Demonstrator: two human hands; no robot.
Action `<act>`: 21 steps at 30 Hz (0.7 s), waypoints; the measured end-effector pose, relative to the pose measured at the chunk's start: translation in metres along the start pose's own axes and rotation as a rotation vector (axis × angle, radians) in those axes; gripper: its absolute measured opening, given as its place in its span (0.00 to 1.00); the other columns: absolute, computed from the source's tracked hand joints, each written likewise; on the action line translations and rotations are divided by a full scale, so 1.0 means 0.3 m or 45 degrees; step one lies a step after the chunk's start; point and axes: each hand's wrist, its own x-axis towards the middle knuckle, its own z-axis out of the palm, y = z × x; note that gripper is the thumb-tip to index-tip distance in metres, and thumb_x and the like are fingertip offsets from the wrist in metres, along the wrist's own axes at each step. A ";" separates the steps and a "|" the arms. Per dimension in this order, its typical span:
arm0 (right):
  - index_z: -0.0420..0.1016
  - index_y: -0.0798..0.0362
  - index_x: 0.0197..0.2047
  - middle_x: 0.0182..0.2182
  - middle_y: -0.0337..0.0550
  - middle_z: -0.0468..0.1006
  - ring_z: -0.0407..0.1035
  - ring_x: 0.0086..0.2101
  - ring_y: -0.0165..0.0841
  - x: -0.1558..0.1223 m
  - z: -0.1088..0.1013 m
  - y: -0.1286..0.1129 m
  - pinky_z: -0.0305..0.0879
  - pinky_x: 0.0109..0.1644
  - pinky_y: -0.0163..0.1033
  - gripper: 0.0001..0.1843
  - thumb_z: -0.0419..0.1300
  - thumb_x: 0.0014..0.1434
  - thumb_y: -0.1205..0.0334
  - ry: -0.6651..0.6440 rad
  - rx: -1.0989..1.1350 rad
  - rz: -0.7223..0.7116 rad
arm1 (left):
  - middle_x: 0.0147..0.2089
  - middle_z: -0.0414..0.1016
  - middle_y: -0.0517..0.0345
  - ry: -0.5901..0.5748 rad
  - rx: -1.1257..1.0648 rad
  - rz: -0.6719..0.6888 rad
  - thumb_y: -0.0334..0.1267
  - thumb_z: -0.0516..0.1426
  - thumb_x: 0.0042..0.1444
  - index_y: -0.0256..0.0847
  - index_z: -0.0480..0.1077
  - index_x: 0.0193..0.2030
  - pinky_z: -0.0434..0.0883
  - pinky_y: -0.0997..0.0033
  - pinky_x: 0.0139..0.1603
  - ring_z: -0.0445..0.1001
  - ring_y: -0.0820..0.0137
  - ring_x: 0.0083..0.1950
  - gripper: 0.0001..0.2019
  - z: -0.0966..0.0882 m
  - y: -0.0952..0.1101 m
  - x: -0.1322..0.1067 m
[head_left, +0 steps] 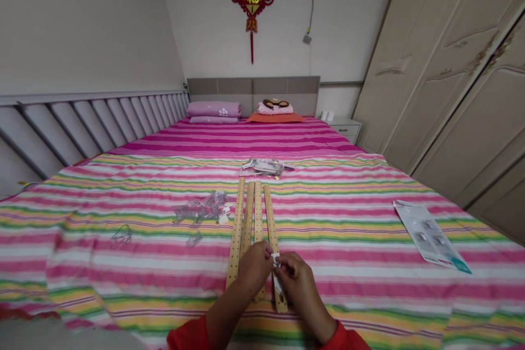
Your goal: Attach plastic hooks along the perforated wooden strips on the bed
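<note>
My left hand [254,265] and my right hand [296,280] meet over the near end of the rightmost perforated wooden strip [270,219]. Fingertips of both are pinched on a small white piece [277,282] with a shiny part near its top; its exact kind is too small to make out. Several such wooden strips lie side by side, among them the leftmost strip [235,235], partly covered by my left hand and forearm. Left of them is a loose pile of clear plastic pieces [205,206] with small white tabs [223,219].
A striped sheet [361,295] covers the bed. Past the strips lies a clear plastic packet [266,167]. On the right is a blister pack [430,235]; on the left, a thin clear loop [122,236]. A bed rail [74,126] borders the left side, wardrobes [443,76] the right.
</note>
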 end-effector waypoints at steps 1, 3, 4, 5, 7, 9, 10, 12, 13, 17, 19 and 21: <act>0.80 0.53 0.30 0.27 0.45 0.77 0.70 0.26 0.35 -0.001 -0.003 -0.003 0.66 0.29 0.37 0.07 0.61 0.51 0.62 -0.010 0.011 0.007 | 0.34 0.77 0.61 0.004 -0.009 0.008 0.30 0.54 0.48 0.43 0.72 0.33 0.60 0.75 0.34 0.72 0.71 0.37 0.08 -0.001 0.001 -0.002; 0.80 0.53 0.33 0.29 0.47 0.78 0.72 0.29 0.36 -0.002 -0.010 -0.005 0.68 0.32 0.39 0.10 0.61 0.53 0.58 0.006 0.056 0.036 | 0.34 0.77 0.61 0.005 -0.025 0.020 0.31 0.53 0.49 0.43 0.72 0.33 0.60 0.75 0.34 0.72 0.70 0.37 0.08 -0.003 0.002 -0.007; 0.80 0.53 0.35 0.31 0.48 0.79 0.73 0.31 0.38 -0.003 -0.014 -0.003 0.69 0.35 0.40 0.12 0.60 0.54 0.56 0.033 0.083 0.061 | 0.34 0.77 0.60 0.007 -0.025 0.029 0.31 0.53 0.49 0.43 0.72 0.33 0.60 0.74 0.34 0.72 0.70 0.37 0.07 -0.004 0.002 -0.010; 0.80 0.53 0.37 0.32 0.48 0.80 0.73 0.33 0.39 -0.004 -0.018 0.001 0.69 0.38 0.40 0.13 0.59 0.54 0.54 0.073 0.108 0.095 | 0.34 0.77 0.60 0.011 -0.023 0.046 0.31 0.53 0.50 0.43 0.73 0.33 0.61 0.74 0.35 0.72 0.70 0.37 0.07 -0.006 0.002 -0.013; 0.79 0.54 0.37 0.33 0.48 0.81 0.73 0.35 0.40 -0.009 -0.026 0.015 0.69 0.40 0.41 0.15 0.59 0.54 0.51 0.155 0.146 0.178 | 0.35 0.76 0.59 0.034 -0.028 0.104 0.32 0.52 0.52 0.43 0.73 0.33 0.62 0.73 0.38 0.72 0.69 0.39 0.08 -0.010 0.001 -0.020; 0.78 0.54 0.33 0.29 0.47 0.80 0.73 0.32 0.40 -0.021 -0.032 0.030 0.68 0.37 0.41 0.16 0.59 0.53 0.49 0.194 0.165 0.258 | 0.37 0.76 0.57 0.071 -0.072 0.198 0.31 0.51 0.54 0.43 0.74 0.35 0.63 0.72 0.42 0.71 0.69 0.41 0.11 -0.014 0.001 -0.029; 0.77 0.54 0.31 0.27 0.45 0.79 0.72 0.30 0.39 -0.030 -0.035 0.037 0.68 0.35 0.40 0.17 0.59 0.52 0.48 0.203 0.171 0.289 | 0.38 0.75 0.56 0.085 -0.102 0.253 0.31 0.50 0.55 0.43 0.75 0.37 0.64 0.72 0.43 0.71 0.69 0.42 0.12 -0.017 0.000 -0.034; 0.76 0.54 0.27 0.24 0.43 0.77 0.70 0.28 0.37 -0.053 -0.038 0.049 0.66 0.33 0.39 0.18 0.60 0.51 0.46 0.204 0.194 0.338 | 0.39 0.74 0.55 0.084 -0.137 0.357 0.31 0.47 0.57 0.43 0.76 0.38 0.65 0.71 0.44 0.70 0.68 0.42 0.15 -0.019 -0.002 -0.045; 0.76 0.54 0.26 0.22 0.42 0.76 0.69 0.26 0.36 -0.067 -0.039 0.053 0.65 0.32 0.39 0.19 0.61 0.50 0.44 0.197 0.218 0.363 | 0.39 0.73 0.54 0.077 -0.129 0.389 0.32 0.47 0.58 0.43 0.76 0.39 0.65 0.70 0.44 0.70 0.68 0.42 0.15 -0.018 -0.004 -0.049; 0.74 0.54 0.22 0.16 0.38 0.70 0.63 0.20 0.31 -0.113 -0.032 0.062 0.60 0.24 0.36 0.24 0.62 0.45 0.39 0.148 0.420 0.501 | 0.39 0.72 0.54 0.018 0.060 0.473 0.35 0.48 0.60 0.43 0.76 0.39 0.64 0.68 0.47 0.67 0.65 0.46 0.14 -0.008 -0.021 -0.060; 0.74 0.54 0.21 0.14 0.37 0.68 0.61 0.17 0.29 -0.119 -0.026 0.063 0.57 0.21 0.34 0.26 0.63 0.43 0.36 0.116 0.538 0.584 | 0.42 0.71 0.54 0.016 0.139 0.537 0.34 0.47 0.60 0.45 0.76 0.40 0.63 0.67 0.48 0.66 0.65 0.48 0.15 -0.005 -0.031 -0.060; 0.74 0.55 0.21 0.13 0.37 0.69 0.60 0.16 0.27 -0.115 -0.019 0.063 0.54 0.18 0.32 0.27 0.65 0.39 0.35 0.077 0.627 0.688 | 0.42 0.71 0.54 0.059 0.146 0.551 0.34 0.47 0.61 0.47 0.75 0.43 0.64 0.67 0.47 0.67 0.66 0.47 0.16 -0.009 -0.037 -0.058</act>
